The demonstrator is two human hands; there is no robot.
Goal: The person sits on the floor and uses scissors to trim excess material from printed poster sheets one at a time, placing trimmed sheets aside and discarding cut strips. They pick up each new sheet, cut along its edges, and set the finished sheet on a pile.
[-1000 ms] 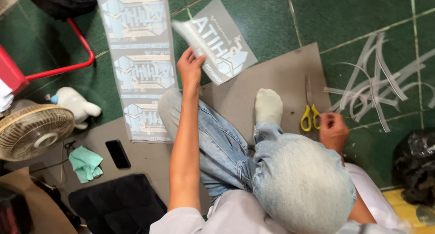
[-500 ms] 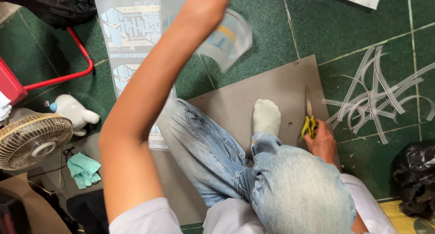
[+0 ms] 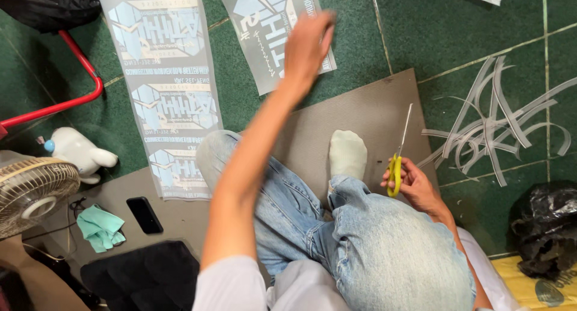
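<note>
The right hand [image 3: 418, 184] rests beside the bent knee in pale blue jeans [image 3: 384, 251], fingers curled shut round the yellow handles of a pair of scissors [image 3: 398, 160]; the blades point away from the body and lie over the grey mat [image 3: 366, 109]. A foot in a pale sock [image 3: 347, 154] sits on the same mat, just left of the scissors.

The left hand [image 3: 306, 43] is stretched well forward on a long bare arm, fingers loosely spread and slightly blurred, lying on or just above the near edge of a cut printed sheet [image 3: 264, 31], grey with pale blue and white lettering; whether it grips the sheet cannot be told. That sheet lies on the green tiled floor [image 3: 445, 28] beyond the mat's far edge.

To its left a long printed strip [image 3: 162, 88] with the same repeated design runs from the top of the view down onto the mat. Nearer, on the left, lie a black phone [image 3: 144, 215], a crumpled teal cloth [image 3: 101, 228], a white fan [image 3: 33, 193] and a small white toy figure [image 3: 78, 151]; a red metal frame [image 3: 66, 97] stands past them. To the right, thin offcut strips [image 3: 499, 130] lie tangled on the floor, with a black plastic bag [image 3: 544, 227] nearer the body
</note>
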